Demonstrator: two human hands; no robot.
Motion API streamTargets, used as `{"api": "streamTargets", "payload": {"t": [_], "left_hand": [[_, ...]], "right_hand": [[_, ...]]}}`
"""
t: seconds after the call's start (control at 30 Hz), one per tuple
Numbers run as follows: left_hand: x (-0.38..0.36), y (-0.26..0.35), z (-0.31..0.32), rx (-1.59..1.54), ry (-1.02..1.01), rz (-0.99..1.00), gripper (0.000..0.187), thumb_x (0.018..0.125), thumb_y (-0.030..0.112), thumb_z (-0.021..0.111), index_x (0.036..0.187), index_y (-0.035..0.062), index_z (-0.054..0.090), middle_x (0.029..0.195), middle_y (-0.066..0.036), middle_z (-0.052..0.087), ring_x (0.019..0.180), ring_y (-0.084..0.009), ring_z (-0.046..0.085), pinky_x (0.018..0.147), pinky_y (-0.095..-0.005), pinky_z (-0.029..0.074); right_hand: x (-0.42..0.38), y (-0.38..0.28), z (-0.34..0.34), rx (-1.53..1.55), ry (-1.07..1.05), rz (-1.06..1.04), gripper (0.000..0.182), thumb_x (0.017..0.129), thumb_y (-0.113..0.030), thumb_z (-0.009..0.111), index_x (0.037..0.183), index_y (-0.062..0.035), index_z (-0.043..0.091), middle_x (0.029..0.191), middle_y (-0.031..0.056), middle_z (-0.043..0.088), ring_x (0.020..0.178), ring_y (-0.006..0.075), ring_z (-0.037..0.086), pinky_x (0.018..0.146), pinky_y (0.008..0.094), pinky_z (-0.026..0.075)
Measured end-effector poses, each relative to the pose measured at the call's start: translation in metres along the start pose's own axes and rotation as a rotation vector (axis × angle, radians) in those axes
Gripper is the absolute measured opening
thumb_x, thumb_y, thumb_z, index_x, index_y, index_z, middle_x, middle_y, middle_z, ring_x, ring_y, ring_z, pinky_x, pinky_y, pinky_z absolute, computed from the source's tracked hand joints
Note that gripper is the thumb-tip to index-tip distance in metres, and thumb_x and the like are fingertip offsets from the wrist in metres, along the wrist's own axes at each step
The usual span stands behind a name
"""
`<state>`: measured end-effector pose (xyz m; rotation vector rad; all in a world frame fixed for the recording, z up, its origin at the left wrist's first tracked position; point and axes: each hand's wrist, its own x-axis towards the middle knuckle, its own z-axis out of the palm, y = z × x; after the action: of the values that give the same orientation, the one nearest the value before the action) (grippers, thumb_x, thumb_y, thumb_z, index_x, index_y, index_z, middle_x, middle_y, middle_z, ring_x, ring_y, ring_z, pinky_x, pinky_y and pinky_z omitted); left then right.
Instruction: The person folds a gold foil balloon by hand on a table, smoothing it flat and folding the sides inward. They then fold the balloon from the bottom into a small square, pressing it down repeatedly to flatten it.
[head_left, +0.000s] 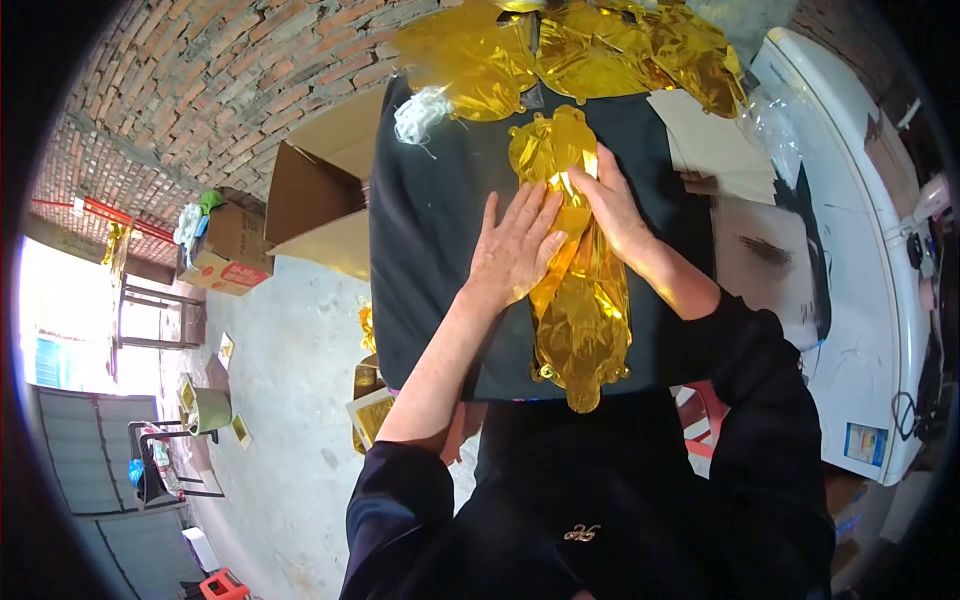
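Observation:
A flat gold foil balloon (pixel 585 335), folded lengthwise into a long strip, lies on the black cloth-covered table (pixel 440 240) in front of me. My left hand (pixel 515 245) rests flat on the left side of the strip, fingers stretched toward its far end. My right hand (pixel 618 210) presses along the right edge, its thumb out over the shiny foil and its other fingers extended, partly hidden. The near end of the strip hangs slightly over the table's front edge.
More gold foil balloons (pixel 610 50) are heaped at the table's far edge. Beside them sits a tangle of white string (pixel 422 116). Cardboard sheets (pixel 715 145) lie at the right, near a white appliance (pixel 860 330). An open cardboard box (pixel 310 195) stands to the left.

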<state>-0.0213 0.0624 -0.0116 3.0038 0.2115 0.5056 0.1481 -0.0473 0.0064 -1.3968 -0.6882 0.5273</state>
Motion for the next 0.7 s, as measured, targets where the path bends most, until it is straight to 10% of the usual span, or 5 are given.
{"api": "streamTargets", "payload": {"t": [0.23,0.4,0.7], "left_hand": [[0.001,0.001,-0.003,0.014,-0.068,-0.031,0.061,0.117,0.048,0.024,0.169,0.0174,0.035,0.174,-0.011,0.034,0.163,-0.0271,0.026,0.133,-0.0570,0.012],[0.001,0.001,-0.001,-0.021,-0.008,-0.020,0.061,0.115,0.047,0.031,0.166,0.0147,0.040,0.171,-0.012,0.039,0.161,-0.0277,0.030,0.131,-0.0592,0.016],[0.001,0.002,-0.006,-0.014,-0.043,-0.023,0.062,0.116,0.051,0.026,0.168,0.0180,0.037,0.173,-0.012,0.035,0.162,-0.0282,0.028,0.131,-0.0583,0.014]], "right_hand": [[-0.056,0.022,-0.065,-0.598,-0.090,-0.281,0.067,0.106,0.000,0.051,0.166,0.0054,0.019,0.167,0.0229,0.039,0.155,0.0345,0.039,0.126,0.0430,0.033],[-0.098,-0.025,-0.062,-1.178,-0.297,-0.622,0.046,0.092,-0.007,0.071,0.135,0.0045,0.063,0.154,0.0242,0.052,0.147,0.0390,0.049,0.127,0.0556,0.031],[-0.105,-0.021,-0.042,-1.169,-0.477,-0.680,0.058,0.093,-0.025,0.074,0.144,-0.0028,0.060,0.151,0.0223,0.055,0.150,0.0413,0.044,0.127,0.0617,0.025]]}}
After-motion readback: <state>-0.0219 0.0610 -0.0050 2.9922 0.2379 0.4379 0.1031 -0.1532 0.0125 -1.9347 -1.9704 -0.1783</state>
